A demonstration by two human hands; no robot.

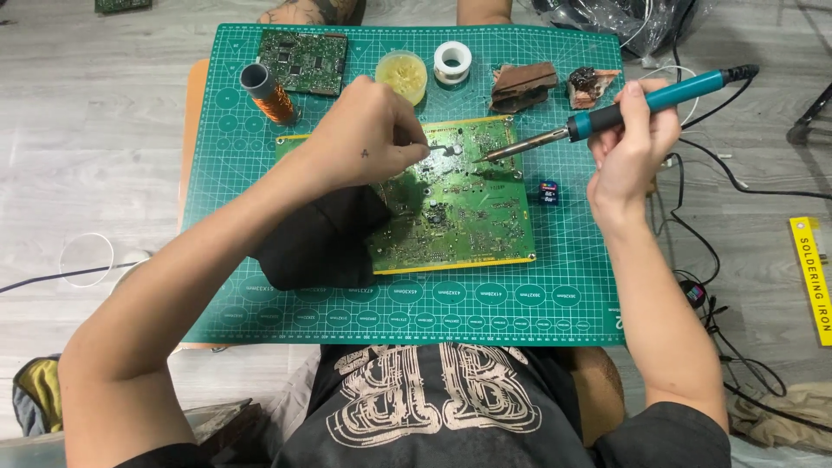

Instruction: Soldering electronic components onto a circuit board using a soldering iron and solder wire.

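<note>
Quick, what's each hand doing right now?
Left hand: closed, pinching solder wire over the circuit board.
Right hand: closed on the soldering iron.

Two circuit boards lie on one green mat (572, 286): a large board (459, 208) in the middle and a small board (303, 61) at the far left. There is one soldering iron (641, 104), one solder spool (452, 62), one yellow tub (402, 74) and one copper coil (269, 94). Two brown sponges (523, 85) sit at the far edge, with one memory card (548, 192) and one black cloth (321, 238).
</note>
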